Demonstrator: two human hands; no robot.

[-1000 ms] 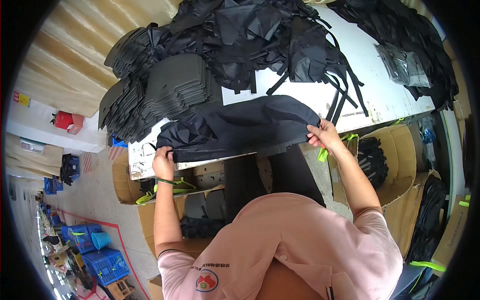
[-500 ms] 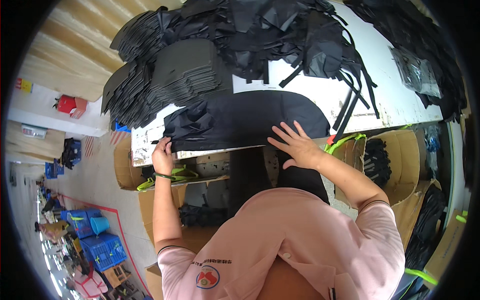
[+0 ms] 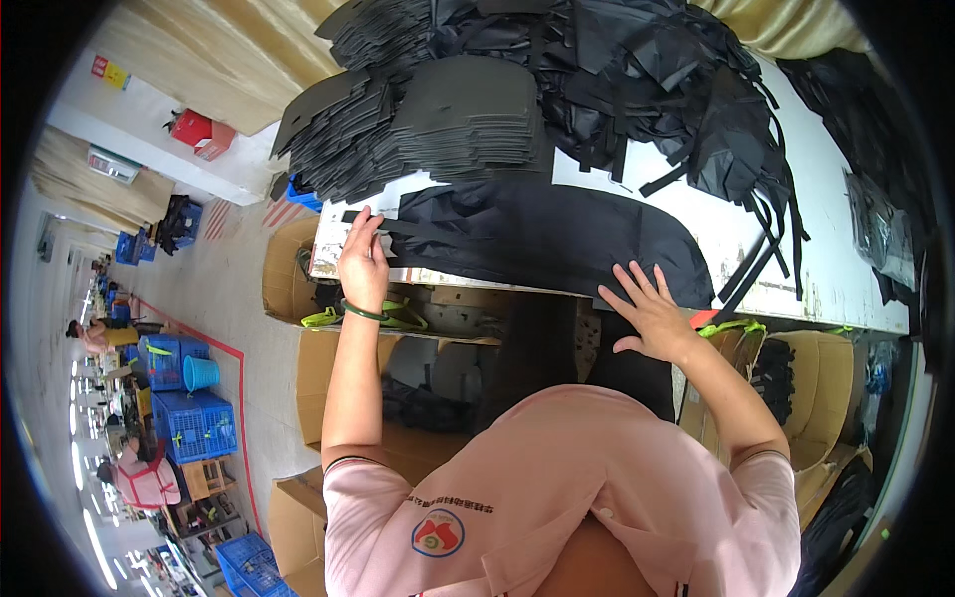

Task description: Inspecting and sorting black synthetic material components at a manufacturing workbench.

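A long black fabric piece (image 3: 587, 234) with a rounded right end lies along the near edge of the white table, wrinkled toward its left. At that left end my left hand (image 3: 363, 269) has its fingers pinched on a narrow black strap (image 3: 408, 230), which lies across the fabric. My right hand (image 3: 657, 320) rests with spread fingers on the fabric's near edge, close to the rounded end, gripping nothing.
Beyond the fabric stand stacks of dark grey sheets (image 3: 468, 109) and a heap of black strapped fabric pieces (image 3: 657, 80). Clear plastic bags (image 3: 880, 234) lie at the far right. Open cardboard boxes (image 3: 288, 269) stand below the table's edge. Blue crates (image 3: 194, 423) are on the floor at left.
My left hand has moved up over the fabric's left end, onto the strap. The right hand stays spread by the near edge. The whole view has shifted.
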